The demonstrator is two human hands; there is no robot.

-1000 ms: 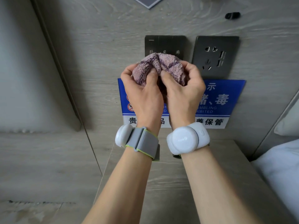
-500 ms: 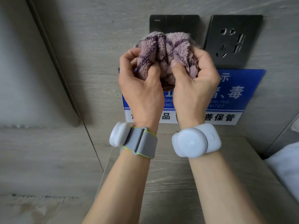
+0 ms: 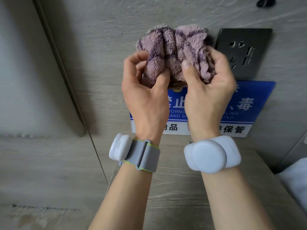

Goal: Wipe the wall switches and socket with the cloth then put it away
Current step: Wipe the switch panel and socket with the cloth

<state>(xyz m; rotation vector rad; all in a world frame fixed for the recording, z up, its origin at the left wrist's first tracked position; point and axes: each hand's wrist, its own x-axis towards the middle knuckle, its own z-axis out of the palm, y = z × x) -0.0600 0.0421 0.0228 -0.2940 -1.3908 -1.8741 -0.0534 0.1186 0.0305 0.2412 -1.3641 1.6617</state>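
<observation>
A fluffy purple cloth (image 3: 176, 52), bunched up, is held in front of the wall by both hands. My left hand (image 3: 146, 95) grips its lower left part and my right hand (image 3: 207, 90) grips its lower right part. The cloth covers the dark switch plate, which is hidden behind it. To the right of the cloth the dark socket plate (image 3: 244, 52) shows on the wall, partly behind my right fingers.
A blue and white sign (image 3: 245, 107) hangs below the socket. A wooden bedside top (image 3: 181, 183) lies under my forearms. White bedding (image 3: 297, 180) is at the right edge, a padded headboard panel (image 3: 33, 80) at the left. A small black clip (image 3: 264, 2) sits high on the wall.
Both hands have spread the cloth wider and raised it, so it now hides the whole switch plate. The view has shifted, bringing the socket lower in the frame.
</observation>
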